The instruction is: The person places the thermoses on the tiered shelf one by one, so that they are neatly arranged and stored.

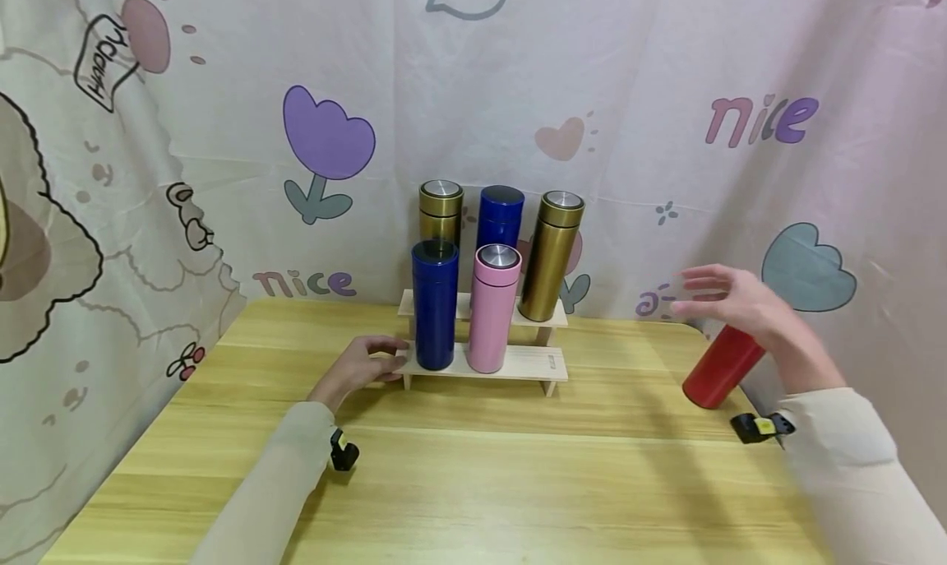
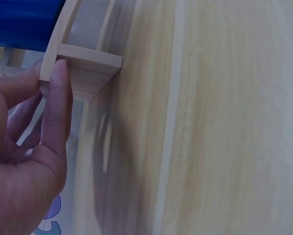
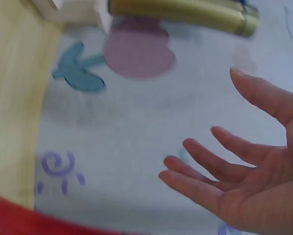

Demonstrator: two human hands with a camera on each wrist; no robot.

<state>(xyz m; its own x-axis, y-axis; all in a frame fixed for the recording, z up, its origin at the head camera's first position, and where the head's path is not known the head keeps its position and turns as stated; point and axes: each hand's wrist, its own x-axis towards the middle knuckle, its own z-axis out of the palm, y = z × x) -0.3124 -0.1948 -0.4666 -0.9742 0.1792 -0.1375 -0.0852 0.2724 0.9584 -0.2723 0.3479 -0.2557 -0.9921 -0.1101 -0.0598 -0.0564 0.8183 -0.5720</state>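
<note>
My left hand (image 1: 358,369) is at the left end of a two-step wooden display stand (image 1: 528,363). Its thumb and a finger pinch the edge of the lower board (image 2: 51,58). A blue thermos (image 1: 435,310) and a pink thermos (image 1: 490,322) stand upright on the lower step. Behind them, on the upper step, are two gold thermoses and another blue thermos (image 1: 500,211). Over at the right, my right hand (image 1: 747,306) is raised with fingers spread, holding nothing. A red thermos (image 1: 719,372) appears below and partly behind that hand, its upper part hidden.
The wooden table (image 1: 473,483) carries the stand and the red thermos, which is near the right edge. A patterned cloth (image 1: 444,96) hangs right behind the table and along its left side.
</note>
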